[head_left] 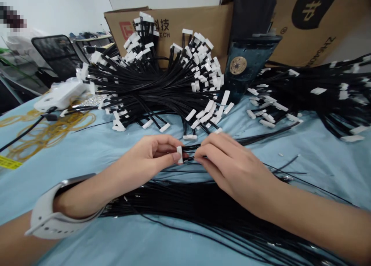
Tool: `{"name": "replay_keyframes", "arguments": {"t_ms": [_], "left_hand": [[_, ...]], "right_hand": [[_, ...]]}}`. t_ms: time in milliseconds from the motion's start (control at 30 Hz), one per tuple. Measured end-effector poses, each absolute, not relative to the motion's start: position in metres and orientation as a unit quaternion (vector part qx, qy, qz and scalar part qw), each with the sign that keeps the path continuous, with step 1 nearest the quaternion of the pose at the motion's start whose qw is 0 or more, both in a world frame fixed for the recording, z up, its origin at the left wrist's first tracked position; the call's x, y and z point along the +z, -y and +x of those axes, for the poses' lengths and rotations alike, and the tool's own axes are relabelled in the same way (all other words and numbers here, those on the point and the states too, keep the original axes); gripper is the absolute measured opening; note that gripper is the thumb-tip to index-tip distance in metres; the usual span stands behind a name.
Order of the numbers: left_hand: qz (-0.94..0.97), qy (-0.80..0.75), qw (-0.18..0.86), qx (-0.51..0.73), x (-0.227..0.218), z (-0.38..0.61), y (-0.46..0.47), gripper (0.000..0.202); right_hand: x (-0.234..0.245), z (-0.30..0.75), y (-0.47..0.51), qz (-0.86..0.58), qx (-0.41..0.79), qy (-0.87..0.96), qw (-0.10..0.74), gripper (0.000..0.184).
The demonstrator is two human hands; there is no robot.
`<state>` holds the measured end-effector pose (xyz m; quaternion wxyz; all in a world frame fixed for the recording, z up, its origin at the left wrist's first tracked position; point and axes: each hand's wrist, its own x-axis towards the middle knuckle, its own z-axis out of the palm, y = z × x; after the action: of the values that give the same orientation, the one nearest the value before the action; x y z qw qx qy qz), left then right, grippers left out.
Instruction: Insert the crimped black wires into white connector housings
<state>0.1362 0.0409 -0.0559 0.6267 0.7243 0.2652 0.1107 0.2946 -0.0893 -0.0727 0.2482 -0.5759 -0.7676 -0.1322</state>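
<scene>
Between thumb and fingers, my left hand (155,154) grips a small white connector (180,154) that stands on end. Thin black wires (191,147) run out of its right side. My right hand (227,157) is closed on those wires just beside the connector, with its fingertips pinched together. More of the wires extend to the right behind that hand. Below both hands lies a thick bundle of loose black wires (191,198) with small metal ends. A watch with a pale strap (49,215) is on my left wrist.
A heap of black cables (156,84) with white connectors lies behind my hands, and a second cable pile (313,92) is at right. A blue tumbler (246,72) stands between them. Cardboard box (197,30) at back; yellow rubber bands (55,136) and a white device (59,96) at left.
</scene>
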Motion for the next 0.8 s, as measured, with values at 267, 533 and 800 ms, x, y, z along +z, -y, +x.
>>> {"name": "replay_keyframes", "arguments": {"t_ms": [267,533,800], "left_hand": [[0.727,-0.275,0.620,0.109,-0.0543,0.1361,-0.0398,0.008],[0.740,-0.272,0.605,0.111,-0.0550,0.1364,-0.0386,0.007],[0.764,-0.252,0.586,0.097,-0.0561,0.1357,-0.0388,0.006]], "right_hand": [[-0.0718,0.2896,0.0897,-0.572,-0.206,0.763,0.219,0.017],[-0.0744,0.2927,0.0888,-0.577,-0.168,0.767,0.224,0.016],[-0.0740,0.2912,0.0832,-0.574,-0.089,0.763,0.282,0.014]]}}
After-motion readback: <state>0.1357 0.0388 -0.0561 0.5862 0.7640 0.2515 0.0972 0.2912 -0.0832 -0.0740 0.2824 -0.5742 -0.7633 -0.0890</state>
